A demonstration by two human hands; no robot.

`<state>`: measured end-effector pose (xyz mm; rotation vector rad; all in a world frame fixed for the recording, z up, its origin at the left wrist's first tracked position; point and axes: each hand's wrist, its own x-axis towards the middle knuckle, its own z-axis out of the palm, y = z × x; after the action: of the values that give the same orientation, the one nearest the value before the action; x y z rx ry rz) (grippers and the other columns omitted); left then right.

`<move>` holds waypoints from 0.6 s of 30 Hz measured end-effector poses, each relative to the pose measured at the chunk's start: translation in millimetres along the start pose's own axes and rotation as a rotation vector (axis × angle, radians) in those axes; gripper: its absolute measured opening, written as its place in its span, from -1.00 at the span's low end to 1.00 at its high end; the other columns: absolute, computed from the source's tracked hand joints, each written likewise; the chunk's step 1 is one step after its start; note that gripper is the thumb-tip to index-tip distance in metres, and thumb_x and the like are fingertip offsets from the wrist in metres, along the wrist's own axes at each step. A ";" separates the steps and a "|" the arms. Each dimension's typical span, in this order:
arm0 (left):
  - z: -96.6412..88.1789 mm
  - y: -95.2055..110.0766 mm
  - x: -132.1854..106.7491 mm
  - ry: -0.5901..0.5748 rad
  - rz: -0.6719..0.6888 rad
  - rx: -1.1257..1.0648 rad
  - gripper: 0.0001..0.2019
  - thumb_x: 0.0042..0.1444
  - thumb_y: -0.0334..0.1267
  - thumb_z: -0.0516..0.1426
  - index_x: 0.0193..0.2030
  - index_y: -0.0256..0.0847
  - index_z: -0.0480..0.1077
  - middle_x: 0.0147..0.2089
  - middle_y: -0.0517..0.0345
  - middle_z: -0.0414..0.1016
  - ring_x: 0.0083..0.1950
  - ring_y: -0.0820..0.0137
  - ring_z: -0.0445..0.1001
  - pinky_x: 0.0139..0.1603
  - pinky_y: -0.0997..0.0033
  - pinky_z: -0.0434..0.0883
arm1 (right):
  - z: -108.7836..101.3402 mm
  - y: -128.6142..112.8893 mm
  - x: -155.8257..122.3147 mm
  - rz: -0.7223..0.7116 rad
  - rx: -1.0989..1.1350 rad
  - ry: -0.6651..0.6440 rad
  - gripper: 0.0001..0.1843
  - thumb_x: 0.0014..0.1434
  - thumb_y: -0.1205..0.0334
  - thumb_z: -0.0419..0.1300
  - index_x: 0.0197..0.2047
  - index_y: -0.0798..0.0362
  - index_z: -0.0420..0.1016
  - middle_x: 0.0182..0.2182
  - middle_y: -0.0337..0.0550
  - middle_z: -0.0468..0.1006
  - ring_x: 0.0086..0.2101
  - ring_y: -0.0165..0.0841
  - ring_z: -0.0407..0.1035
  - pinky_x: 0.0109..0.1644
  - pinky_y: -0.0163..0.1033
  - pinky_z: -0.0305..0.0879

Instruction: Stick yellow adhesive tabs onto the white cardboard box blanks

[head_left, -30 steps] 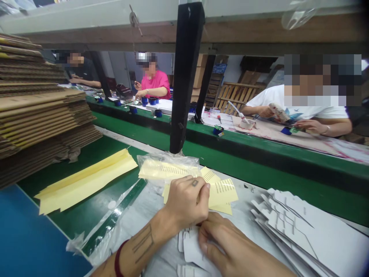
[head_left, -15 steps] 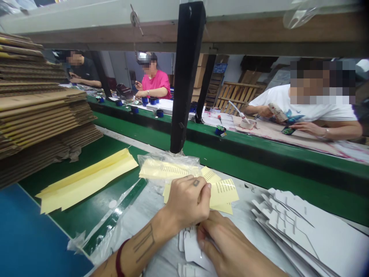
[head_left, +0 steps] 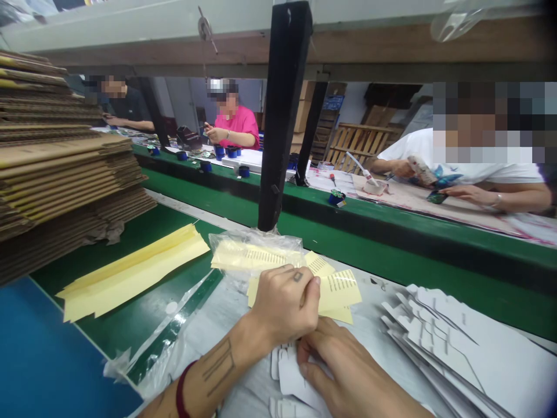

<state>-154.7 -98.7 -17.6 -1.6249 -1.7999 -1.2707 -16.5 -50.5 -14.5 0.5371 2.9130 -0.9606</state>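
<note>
My left hand (head_left: 289, 305) is closed, thumb pressed against the curled fingers, above yellow sheets of printed labels (head_left: 343, 287). Whatever it grips is hidden behind the knuckles. Just below it and almost touching, my right hand (head_left: 333, 360) has its thumb and fingers bent together over white die-cut card pieces (head_left: 293, 377). What sits between those fingertips cannot be made out. Further white card (head_left: 291, 408) lies at the bottom edge. Behind my left hand, a clear plastic bag (head_left: 256, 252) holds more yellow label sheets.
Flat white cartons (head_left: 461, 331) are stacked at right. Folded yellow paper (head_left: 134, 273) lies left, beside a tall pile of brown cardboard (head_left: 65, 168). A black post (head_left: 282, 128) rises behind the labels. Across the green belt (head_left: 391, 261), several people work among blue round parts (head_left: 243, 171).
My hands hold almost the same pose. The view shifts very slightly. Across the belt, the person in pink has raised their hands a little.
</note>
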 end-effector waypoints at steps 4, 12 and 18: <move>-0.2 0.1 0.2 -0.002 0.002 -0.002 -0.76 0.16 -0.40 0.01 -0.53 -0.24 0.32 -0.60 0.17 0.35 -0.55 0.41 0.36 -0.47 0.41 0.26 | 1.7 -0.1 -0.6 0.023 0.004 0.022 -0.81 0.06 0.48 0.06 -0.37 0.04 0.43 -0.29 -0.15 0.51 -0.20 -0.20 0.38 -0.12 -0.13 0.25; -1.4 -0.4 1.3 -0.008 -0.010 -0.013 -0.75 0.19 -0.40 -0.01 -0.51 -0.23 0.31 -0.58 0.14 0.39 -0.52 0.39 0.39 -0.44 0.40 0.26 | -7.2 9.2 -2.8 0.078 0.001 0.095 -0.83 0.13 0.38 0.05 -0.34 0.00 0.45 -0.26 -0.13 0.49 -0.17 -0.21 0.40 -0.11 -0.13 0.28; -2.7 -0.9 1.3 -0.026 -0.099 -0.063 -0.77 0.20 -0.39 0.00 -0.49 -0.22 0.31 -0.54 0.16 0.42 -0.47 0.41 0.42 -0.40 0.44 0.30 | -33.0 0.0 -7.7 0.101 0.124 0.175 -0.84 0.13 0.34 0.06 -0.43 -0.03 0.40 -0.30 -0.23 0.51 -0.28 -0.34 0.42 -0.20 -0.25 0.29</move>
<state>-156.6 -100.0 -15.5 -1.6100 -1.8951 -1.3688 -6.6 -33.7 13.1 0.8052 2.9546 -1.1402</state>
